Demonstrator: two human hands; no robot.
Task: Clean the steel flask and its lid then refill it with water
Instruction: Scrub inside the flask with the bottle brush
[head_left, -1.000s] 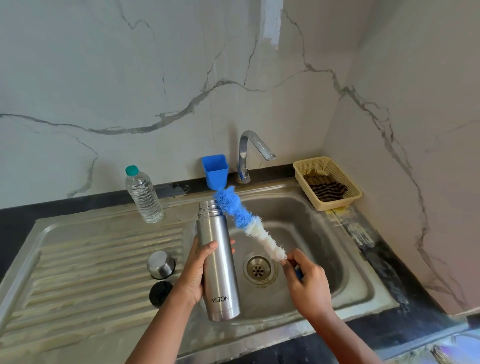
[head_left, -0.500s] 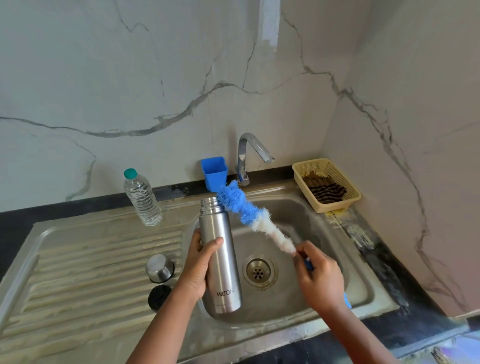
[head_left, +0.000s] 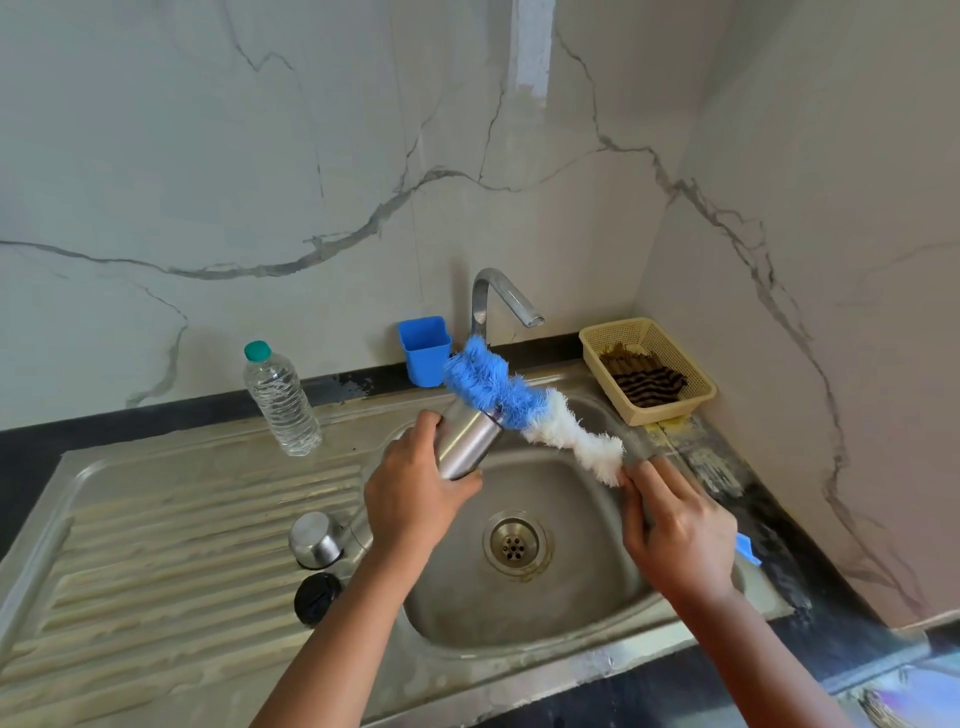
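The steel flask (head_left: 470, 441) hung over the sink (head_left: 571, 639) basin, tilted, its mouth aimed up and right. The left hand (head_left: 410, 493) gripped its body, fingers curled round. The brush (head_left: 524, 410) lay crosswise at that mouth, not visibly inside, its handle clasped in the right hand (head_left: 675, 530), lower right.

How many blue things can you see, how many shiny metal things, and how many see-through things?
Blue: 2, the cup and the brush, which is part white.
Shiny metal: 4, the flask, steel cap, tap and sink.
See-through: 1, the water bottle.
Total: 7
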